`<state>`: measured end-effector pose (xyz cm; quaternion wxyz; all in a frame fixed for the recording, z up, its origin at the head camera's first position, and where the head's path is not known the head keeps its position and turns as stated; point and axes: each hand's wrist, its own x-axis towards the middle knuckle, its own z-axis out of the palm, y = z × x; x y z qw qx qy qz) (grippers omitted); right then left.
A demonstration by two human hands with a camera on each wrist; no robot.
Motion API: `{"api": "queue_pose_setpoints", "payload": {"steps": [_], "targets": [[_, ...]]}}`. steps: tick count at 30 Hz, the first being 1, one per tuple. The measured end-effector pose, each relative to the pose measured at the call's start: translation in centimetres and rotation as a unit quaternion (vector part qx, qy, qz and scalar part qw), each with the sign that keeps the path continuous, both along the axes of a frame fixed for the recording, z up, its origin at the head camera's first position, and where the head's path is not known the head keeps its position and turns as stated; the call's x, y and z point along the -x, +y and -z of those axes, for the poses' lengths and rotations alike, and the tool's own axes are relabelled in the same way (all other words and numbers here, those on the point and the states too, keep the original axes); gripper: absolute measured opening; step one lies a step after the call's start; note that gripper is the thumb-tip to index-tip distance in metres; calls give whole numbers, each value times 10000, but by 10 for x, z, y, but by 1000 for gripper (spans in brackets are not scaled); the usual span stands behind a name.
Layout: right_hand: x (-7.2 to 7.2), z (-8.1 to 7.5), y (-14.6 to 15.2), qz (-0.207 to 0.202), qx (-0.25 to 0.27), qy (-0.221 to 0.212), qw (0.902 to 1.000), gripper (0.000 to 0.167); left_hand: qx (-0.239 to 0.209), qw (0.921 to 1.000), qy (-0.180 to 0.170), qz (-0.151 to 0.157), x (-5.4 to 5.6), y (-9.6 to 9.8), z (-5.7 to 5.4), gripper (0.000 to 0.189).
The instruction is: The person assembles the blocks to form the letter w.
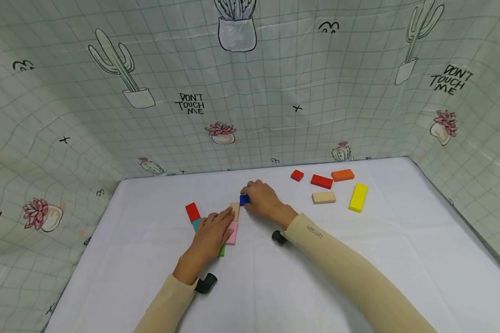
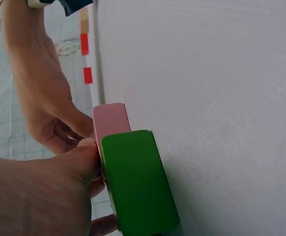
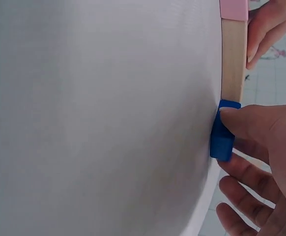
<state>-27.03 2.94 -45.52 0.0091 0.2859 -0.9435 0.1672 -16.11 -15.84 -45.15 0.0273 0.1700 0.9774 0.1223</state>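
My right hand (image 1: 264, 200) pinches a small blue block (image 1: 244, 200) between thumb and fingers. In the right wrist view the blue block (image 3: 223, 130) meets the end of a plain wooden block (image 3: 233, 59), in line with a pink block (image 3: 234, 9). My left hand (image 1: 210, 233) rests over the arrangement, its fingertips at the wooden block (image 1: 235, 211) and its thumb by the pink block (image 1: 232, 233). Under and beside that hand lie a red block (image 1: 193, 212), a light blue block (image 1: 196, 224) and a green block (image 2: 140, 182); the hand hides parts of them.
To the right on the white table (image 1: 300, 291) lie a red cube (image 1: 297, 175), a red block (image 1: 321, 181), an orange block (image 1: 342, 175), a wooden block (image 1: 323, 198) and a yellow block (image 1: 358, 198). A patterned curtain (image 1: 266, 83) hangs behind the table.
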Motion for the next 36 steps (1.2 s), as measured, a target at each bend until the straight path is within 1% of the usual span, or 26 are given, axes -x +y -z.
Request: {"api": "queue_pose_setpoints", "payload": {"steps": [3,5,10,13,16,23,27,36], "targets": [[-2,-2,4,34,-34,4,10000,41,13,10000,-72,-31,0,0,1,54],[-4,-5,10,65,-13,-10,10000,40,20,10000,-61,-23,1,1,1,54],[-9,-11,27,144,130,-24,9998,38,45,10000,-35,-21,1,2,-1,55],[-12,-12,38,215,126,-35,9997,39,33,9999,-101,-61,1,2,-2,56],[-14,-12,48,308,105,-11,9995,40,5,9999,-107,-59,0,2,-2,55],[-21,-12,76,519,157,31,9985,40,-93,9999,47,14,-2,0,-1,53],[-24,-12,92,679,283,-28,9973,42,-76,9999,92,23,-2,0,-1,53],[-30,-11,125,900,491,38,9947,43,-85,9999,134,39,-3,1,0,53]]}}
